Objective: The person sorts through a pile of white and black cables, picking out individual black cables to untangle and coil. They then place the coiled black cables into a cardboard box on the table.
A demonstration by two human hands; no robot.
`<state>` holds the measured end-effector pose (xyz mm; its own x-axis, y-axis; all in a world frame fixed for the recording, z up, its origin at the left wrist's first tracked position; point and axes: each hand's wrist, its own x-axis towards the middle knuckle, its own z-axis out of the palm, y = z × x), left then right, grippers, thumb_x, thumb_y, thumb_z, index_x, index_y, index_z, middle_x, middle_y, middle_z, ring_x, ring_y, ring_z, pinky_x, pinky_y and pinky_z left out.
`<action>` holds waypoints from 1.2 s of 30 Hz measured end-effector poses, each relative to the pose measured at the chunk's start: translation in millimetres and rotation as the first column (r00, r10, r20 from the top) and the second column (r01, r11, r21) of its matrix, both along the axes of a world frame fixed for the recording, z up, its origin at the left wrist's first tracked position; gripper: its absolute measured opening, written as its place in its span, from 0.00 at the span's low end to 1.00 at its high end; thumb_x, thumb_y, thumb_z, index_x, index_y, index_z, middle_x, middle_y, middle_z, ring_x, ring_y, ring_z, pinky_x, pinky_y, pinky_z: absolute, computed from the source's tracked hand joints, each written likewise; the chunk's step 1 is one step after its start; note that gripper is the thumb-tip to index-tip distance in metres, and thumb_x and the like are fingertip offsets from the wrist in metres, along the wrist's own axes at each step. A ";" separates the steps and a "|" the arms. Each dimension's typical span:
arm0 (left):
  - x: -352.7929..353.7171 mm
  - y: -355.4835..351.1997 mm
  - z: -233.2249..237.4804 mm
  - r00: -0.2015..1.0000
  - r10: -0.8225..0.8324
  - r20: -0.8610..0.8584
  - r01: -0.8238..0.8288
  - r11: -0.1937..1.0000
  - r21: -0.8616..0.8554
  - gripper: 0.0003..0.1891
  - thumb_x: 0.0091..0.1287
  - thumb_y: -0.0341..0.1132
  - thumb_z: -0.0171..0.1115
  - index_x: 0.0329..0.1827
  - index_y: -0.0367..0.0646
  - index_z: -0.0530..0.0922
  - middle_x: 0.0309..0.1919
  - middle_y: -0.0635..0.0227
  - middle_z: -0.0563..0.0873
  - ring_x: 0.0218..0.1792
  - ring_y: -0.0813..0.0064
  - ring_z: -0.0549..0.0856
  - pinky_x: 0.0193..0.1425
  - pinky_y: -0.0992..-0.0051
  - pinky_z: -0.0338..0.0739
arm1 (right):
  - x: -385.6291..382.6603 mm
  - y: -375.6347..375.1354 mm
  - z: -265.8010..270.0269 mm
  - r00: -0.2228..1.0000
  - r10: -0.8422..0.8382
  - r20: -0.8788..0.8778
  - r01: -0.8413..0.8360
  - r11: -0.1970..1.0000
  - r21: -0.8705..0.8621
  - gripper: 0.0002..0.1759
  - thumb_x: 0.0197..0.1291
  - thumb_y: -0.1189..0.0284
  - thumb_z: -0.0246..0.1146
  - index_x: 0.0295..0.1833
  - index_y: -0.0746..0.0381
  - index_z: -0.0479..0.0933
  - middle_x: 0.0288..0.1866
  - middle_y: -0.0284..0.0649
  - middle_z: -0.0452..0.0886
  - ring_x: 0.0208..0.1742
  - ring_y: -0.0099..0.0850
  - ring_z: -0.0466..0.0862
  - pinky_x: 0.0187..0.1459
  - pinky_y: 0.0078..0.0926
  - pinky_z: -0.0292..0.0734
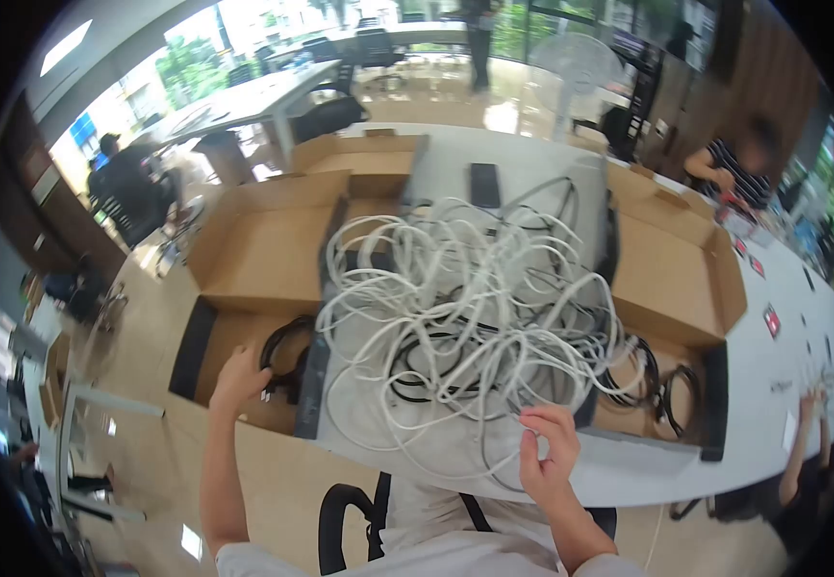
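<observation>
My left hand point(241, 378) reaches into the open cardboard box on the left, its fingers closed on the edge of a coiled black cable point(285, 338). Part of that coil is hidden in the box's shadow. A large tangle of white cables point(475, 288) covers the middle of the table, with black cables point(427, 363) lying among it. At the near right edge of the tangle, my right hand point(549, 447) has its thumb and fingers bent around a white cable; the exact grip is small and partly hidden.
An open cardboard box point(672, 250) on the right holds coiled black cables point(677, 394). Another open box point(364, 159) stands behind the left one point(263, 240). A black phone-like slab point(484, 185) lies at the back. A person point(739, 168) sits at the far right.
</observation>
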<state>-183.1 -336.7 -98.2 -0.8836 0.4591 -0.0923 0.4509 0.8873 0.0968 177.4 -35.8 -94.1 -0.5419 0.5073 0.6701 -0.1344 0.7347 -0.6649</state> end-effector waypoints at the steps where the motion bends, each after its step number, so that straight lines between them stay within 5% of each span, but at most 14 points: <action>1: 14.0 7.3 5.5 0.997 -0.013 -0.081 0.013 1.000 0.005 0.29 0.56 0.32 0.62 0.63 0.36 0.68 0.53 0.50 0.76 0.53 0.52 0.78 0.58 0.61 0.74 | 2.4 2.4 -1.5 0.999 -0.018 -0.028 0.018 1.000 0.005 0.09 0.51 0.84 0.58 0.39 0.65 0.77 0.40 0.44 0.80 0.40 0.38 0.77 0.43 0.29 0.71; 5: 73.4 51.1 54.2 0.948 -0.163 -0.272 0.220 0.957 0.192 0.27 0.57 0.29 0.60 0.63 0.37 0.69 0.54 0.51 0.77 0.56 0.53 0.76 0.58 0.61 0.72 | 11.0 12.7 -4.1 0.983 -0.106 -0.148 0.109 0.994 0.008 0.09 0.51 0.86 0.57 0.37 0.64 0.76 0.37 0.43 0.79 0.38 0.37 0.77 0.41 0.28 0.71; 11: 149.7 130.7 96.3 0.769 -0.593 -0.241 0.627 0.622 0.469 0.21 0.57 0.29 0.61 0.55 0.35 0.75 0.43 0.53 0.82 0.44 0.52 0.81 0.49 0.62 0.76 | 29.4 26.4 -0.7 0.951 -0.214 -0.224 0.229 0.973 0.042 0.09 0.53 0.87 0.55 0.38 0.65 0.74 0.36 0.44 0.77 0.36 0.36 0.75 0.38 0.26 0.70; 14: 167.0 159.9 80.5 0.702 -0.709 0.069 0.609 0.647 0.459 0.17 0.57 0.29 0.61 0.49 0.34 0.76 0.37 0.55 0.84 0.35 0.51 0.83 0.40 0.61 0.78 | 43.3 28.7 3.7 0.953 -0.228 -0.198 0.249 0.965 0.087 0.09 0.53 0.87 0.54 0.37 0.65 0.74 0.36 0.44 0.76 0.35 0.35 0.74 0.36 0.26 0.69; 20: 182.0 179.2 29.5 0.733 -0.672 0.104 0.638 0.733 0.236 0.18 0.55 0.27 0.57 0.51 0.35 0.74 0.35 0.54 0.83 0.34 0.50 0.83 0.37 0.59 0.78 | 65.3 29.0 -14.2 0.955 -0.256 -0.147 0.254 0.967 -0.037 0.09 0.52 0.88 0.54 0.36 0.66 0.74 0.35 0.44 0.77 0.34 0.34 0.75 0.35 0.23 0.70; 23: 167.6 167.9 10.6 0.705 -0.705 0.077 0.668 0.696 0.263 0.18 0.56 0.28 0.58 0.52 0.38 0.74 0.39 0.54 0.81 0.38 0.52 0.83 0.40 0.59 0.77 | 68.4 24.9 -22.0 0.956 -0.267 -0.119 0.259 0.963 -0.078 0.10 0.51 0.89 0.54 0.35 0.65 0.75 0.34 0.44 0.77 0.33 0.33 0.76 0.34 0.22 0.70; 29: 166.5 167.1 3.5 0.824 -0.559 0.090 0.528 0.816 0.235 0.30 0.51 0.28 0.66 0.60 0.41 0.69 0.53 0.57 0.77 0.46 0.54 0.82 0.45 0.58 0.77 | 62.6 17.8 -18.8 0.986 -0.162 -0.044 0.156 0.981 -0.119 0.11 0.48 0.90 0.55 0.34 0.65 0.77 0.34 0.44 0.79 0.32 0.33 0.78 0.34 0.22 0.72; 32: 162.8 166.5 -13.3 0.839 -0.543 -0.041 0.536 0.812 0.231 0.35 0.49 0.29 0.69 0.63 0.42 0.67 0.54 0.59 0.76 0.45 0.54 0.82 0.45 0.59 0.78 | 57.1 18.6 -18.5 0.993 -0.107 -0.044 0.103 0.991 -0.082 0.12 0.47 0.90 0.54 0.34 0.65 0.77 0.34 0.44 0.79 0.32 0.33 0.78 0.33 0.22 0.72; 36: 154.9 168.5 -12.3 0.828 -0.561 -0.011 0.545 0.800 0.251 0.35 0.49 0.27 0.67 0.63 0.43 0.66 0.50 0.59 0.78 0.40 0.54 0.83 0.41 0.60 0.79 | 51.4 17.7 -21.5 0.998 -0.064 -0.022 0.062 0.994 -0.089 0.12 0.47 0.90 0.55 0.33 0.65 0.78 0.33 0.44 0.79 0.31 0.32 0.79 0.32 0.22 0.72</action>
